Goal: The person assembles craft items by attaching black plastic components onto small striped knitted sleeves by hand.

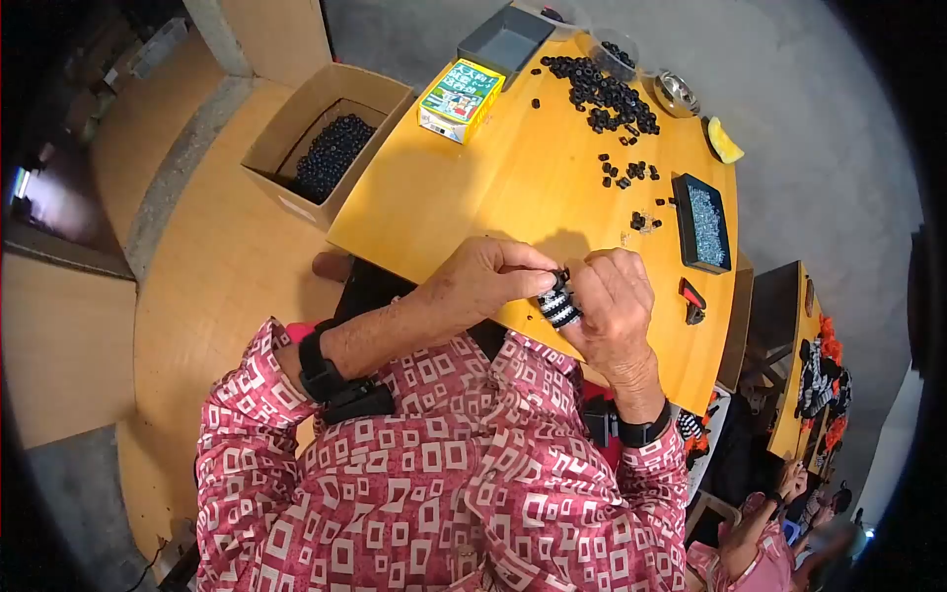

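Note:
Over the near edge of the table, my left hand (482, 278) and my right hand (614, 308) meet at a small black-and-white striped knitted piece (559, 308). Thumb and forefinger of the left hand are pinched at its top end, on a small black part (560, 278). My right hand is closed, its curled fingers gripping the striped piece from the right side. Part of the piece is hidden behind those fingers. Beyond the hands, small black ring-like parts (646, 222) lie loose on the table.
A yellow-green box (460, 101) and a grey tray (480, 41) stand at the far left of the table (414, 197). A black tray (681, 222) of small clear pieces, a red-black tool (693, 301) and a metal bowl (679, 94) sit rightward. A cardboard box (271, 158) stands left; another person sits lower right.

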The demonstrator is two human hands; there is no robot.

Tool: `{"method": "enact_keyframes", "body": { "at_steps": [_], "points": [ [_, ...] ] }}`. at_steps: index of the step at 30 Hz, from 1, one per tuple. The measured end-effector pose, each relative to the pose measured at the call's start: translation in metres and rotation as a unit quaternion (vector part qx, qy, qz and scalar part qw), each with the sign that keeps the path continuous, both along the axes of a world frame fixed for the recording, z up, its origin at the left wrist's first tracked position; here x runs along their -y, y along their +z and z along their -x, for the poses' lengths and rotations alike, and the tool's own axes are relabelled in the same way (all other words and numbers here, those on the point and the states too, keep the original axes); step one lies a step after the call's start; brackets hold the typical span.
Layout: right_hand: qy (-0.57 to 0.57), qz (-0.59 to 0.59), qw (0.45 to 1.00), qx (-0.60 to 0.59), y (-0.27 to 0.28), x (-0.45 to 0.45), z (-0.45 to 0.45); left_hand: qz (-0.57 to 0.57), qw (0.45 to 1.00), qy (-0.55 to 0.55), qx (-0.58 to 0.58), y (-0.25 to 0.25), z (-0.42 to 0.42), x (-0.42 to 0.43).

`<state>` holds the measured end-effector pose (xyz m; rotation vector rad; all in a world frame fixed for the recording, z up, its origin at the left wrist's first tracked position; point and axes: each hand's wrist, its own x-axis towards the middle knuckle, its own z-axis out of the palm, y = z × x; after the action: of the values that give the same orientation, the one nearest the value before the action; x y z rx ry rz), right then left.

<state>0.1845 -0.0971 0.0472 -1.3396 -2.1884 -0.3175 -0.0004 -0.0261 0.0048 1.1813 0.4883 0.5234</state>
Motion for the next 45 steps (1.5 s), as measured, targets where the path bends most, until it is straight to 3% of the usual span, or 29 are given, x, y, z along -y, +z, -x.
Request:
{"method": "enact_keyframes", "body": {
  "at_steps": [5,33,38,45],
  "points": [
    [0.0,0.004,1.0,0.012,0.001,0.0,0.005,-0.048,0.998,0.033,-0.038,0.0,-0.001,0.002],
    [-0.013,0.085,0.996,0.009,0.016,0.009,0.005,-0.074,0.994,0.08,-0.02,-0.005,-0.004,0.008],
    [0.018,0.113,0.992,-0.044,0.012,0.009,-0.006,-0.013,0.997,0.067,0.044,-0.005,-0.005,0.01],
    [0.019,0.091,0.992,-0.091,-0.008,0.008,-0.009,-0.014,0.998,0.054,0.04,-0.007,-0.006,0.011]
  ]
}}
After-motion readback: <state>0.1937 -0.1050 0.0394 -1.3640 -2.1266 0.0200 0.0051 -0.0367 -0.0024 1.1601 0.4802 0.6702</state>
